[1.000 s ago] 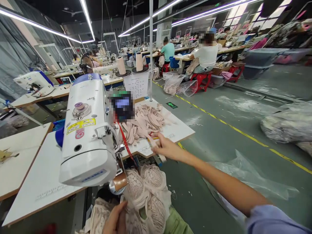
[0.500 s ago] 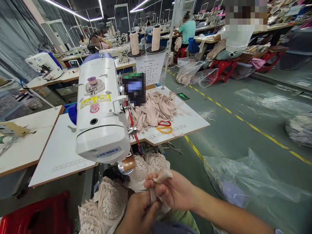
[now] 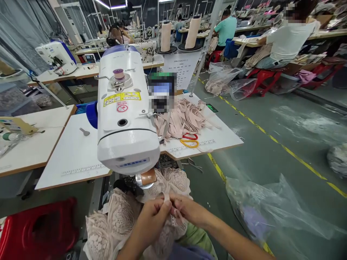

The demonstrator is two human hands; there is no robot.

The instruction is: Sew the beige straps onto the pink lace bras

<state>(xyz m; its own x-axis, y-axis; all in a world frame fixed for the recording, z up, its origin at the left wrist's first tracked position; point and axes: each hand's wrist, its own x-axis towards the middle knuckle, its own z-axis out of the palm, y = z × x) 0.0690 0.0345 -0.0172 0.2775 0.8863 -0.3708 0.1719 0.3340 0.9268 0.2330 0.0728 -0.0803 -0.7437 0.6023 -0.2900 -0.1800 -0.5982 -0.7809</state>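
Both hands are close together in front of the sewing machine (image 3: 127, 126). My left hand (image 3: 154, 215) pinches a narrow beige strap (image 3: 166, 196) between thumb and fingers. My right hand (image 3: 187, 208) is closed on the same strap just to the right, with a loose part hanging below its fingers. Under and around the hands lie beige lace bras (image 3: 123, 213), their moulded cups facing up. Part of the lace is hidden by my hands. The machine's rounded arm end (image 3: 148, 178) is just above and left of my fingers.
Beige straps (image 3: 187, 117) lie heaped on the white table (image 3: 225, 139) beside scissors (image 3: 189, 141) with red and yellow handles. Thread cones (image 3: 166, 38) stand behind. A red stool (image 3: 40, 231) is at lower left, a clear plastic bag (image 3: 271, 209) on the floor at right. Other people sit farther back.
My right hand has come down and its fingers have closed in beside the left hand. The strap now stands up between them. The view has turned slightly left.
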